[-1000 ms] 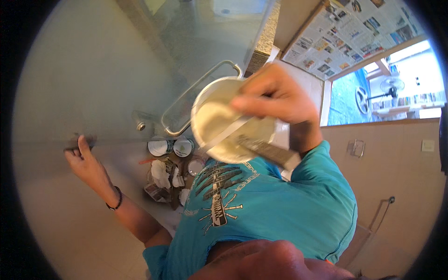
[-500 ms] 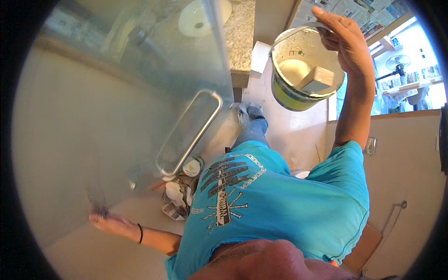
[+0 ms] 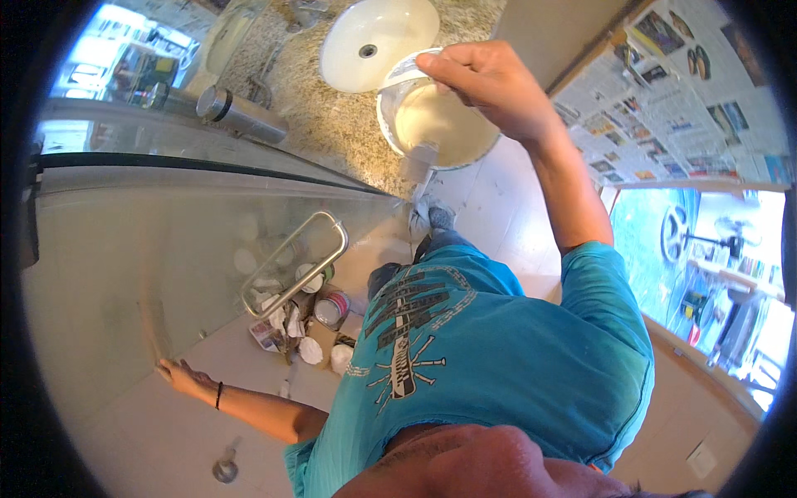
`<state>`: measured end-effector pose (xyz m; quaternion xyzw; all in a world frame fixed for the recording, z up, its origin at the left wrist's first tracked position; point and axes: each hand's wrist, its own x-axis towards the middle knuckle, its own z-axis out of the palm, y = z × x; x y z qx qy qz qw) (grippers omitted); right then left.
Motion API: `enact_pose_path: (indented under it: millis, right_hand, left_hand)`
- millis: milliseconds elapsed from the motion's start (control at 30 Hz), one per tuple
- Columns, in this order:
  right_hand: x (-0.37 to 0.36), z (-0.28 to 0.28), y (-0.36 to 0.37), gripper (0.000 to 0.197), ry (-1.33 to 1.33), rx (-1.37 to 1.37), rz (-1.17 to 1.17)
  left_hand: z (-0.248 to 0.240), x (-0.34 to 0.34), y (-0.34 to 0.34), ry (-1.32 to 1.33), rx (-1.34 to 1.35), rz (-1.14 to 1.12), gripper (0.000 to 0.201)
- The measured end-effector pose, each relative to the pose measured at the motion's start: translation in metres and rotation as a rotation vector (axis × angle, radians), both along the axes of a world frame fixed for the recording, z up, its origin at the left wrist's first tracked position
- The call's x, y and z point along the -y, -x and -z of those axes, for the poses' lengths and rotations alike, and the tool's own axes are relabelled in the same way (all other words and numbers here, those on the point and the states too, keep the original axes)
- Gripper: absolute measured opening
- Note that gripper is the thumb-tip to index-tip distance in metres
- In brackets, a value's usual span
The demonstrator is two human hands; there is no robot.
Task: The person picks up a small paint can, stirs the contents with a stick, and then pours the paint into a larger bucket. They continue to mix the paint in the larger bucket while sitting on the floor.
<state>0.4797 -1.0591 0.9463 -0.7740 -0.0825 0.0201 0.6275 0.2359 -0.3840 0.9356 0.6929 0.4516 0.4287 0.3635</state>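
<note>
My right hand (image 3: pixel 498 87) is closed round the handle of a bucket (image 3: pixel 388 124) and holds it up beside the granite counter (image 3: pixel 332 133). Cream-coloured paint (image 3: pixel 448 124) fills part of it. A pale, blurred block-like piece (image 3: pixel 419 162) shows at the bucket's near rim. Down at the lower left, my left hand (image 3: pixel 187 380) touches a glass door (image 3: pixel 124 282), its fingers stretched out and mirrored faintly in the pane. A long metal pull handle (image 3: pixel 295 266) is fixed to this door, away from my left hand.
A white basin (image 3: pixel 365 41) is set in the counter. Paint cans (image 3: pixel 332 307) and crumpled paper (image 3: pixel 286 319) lie on the floor beside my legs. Newspaper (image 3: pixel 664 116) covers a panel at the right, near an opening with a fan (image 3: pixel 735 236) beyond.
The bucket has moved left, from over the floor to beside the counter and basin, still in my right hand. The view has swung too; my left hand stays at the glass.
</note>
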Motion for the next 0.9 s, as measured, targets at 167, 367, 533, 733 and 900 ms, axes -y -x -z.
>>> enact_pose_path:
  millis: [167, 367, 533, 733, 900]
  right_hand:
    - [-0.006, 0.025, -0.067, 0.050, 0.062, 0.061, -0.085]
    - [-0.031, 0.062, -0.126, 0.042, 0.001, -0.053, -0.149]
    - [-0.032, 0.083, -0.159, 0.043, -0.011, 0.008, -0.222]
    - [0.000, 0.094, -0.221, 0.054, 0.348, 0.407, -0.210]
    - [-0.002, 0.129, -0.268, 0.045, 0.365, 0.268, -0.328]
  left_hand:
    - [0.005, 0.108, -0.005, -0.464, 0.032, -0.121, 0.055]
    - [0.024, 0.281, -0.015, -0.883, 0.279, -0.028, 0.030]
    - [0.059, 0.375, 0.001, -0.885, 0.237, 0.384, 0.026]
    - [0.055, 0.470, -0.017, -0.595, 0.034, 0.674, 0.031]
    - [0.044, 0.513, -0.114, -0.283, -0.022, 0.702, 0.063]
